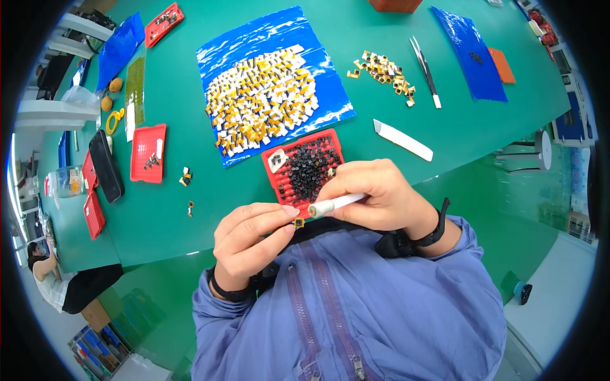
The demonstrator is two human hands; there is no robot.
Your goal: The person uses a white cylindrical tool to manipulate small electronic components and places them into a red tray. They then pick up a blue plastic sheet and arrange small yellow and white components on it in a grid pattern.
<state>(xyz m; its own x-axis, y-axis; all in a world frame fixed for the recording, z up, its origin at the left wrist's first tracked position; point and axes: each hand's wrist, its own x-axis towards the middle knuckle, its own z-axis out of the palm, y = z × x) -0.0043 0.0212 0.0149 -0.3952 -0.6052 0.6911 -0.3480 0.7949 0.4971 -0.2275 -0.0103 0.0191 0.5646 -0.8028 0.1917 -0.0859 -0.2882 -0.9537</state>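
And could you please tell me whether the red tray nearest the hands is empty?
No, it holds things: small black parts are heaped across much of the red tray.

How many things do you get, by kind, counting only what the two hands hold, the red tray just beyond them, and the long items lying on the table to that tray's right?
White stick in the right hand: 1
Small yellow-and-black part in the left hand: 1
Red tray: 1
Tweezers: 1
White slant-ended strip: 1
Total: 5
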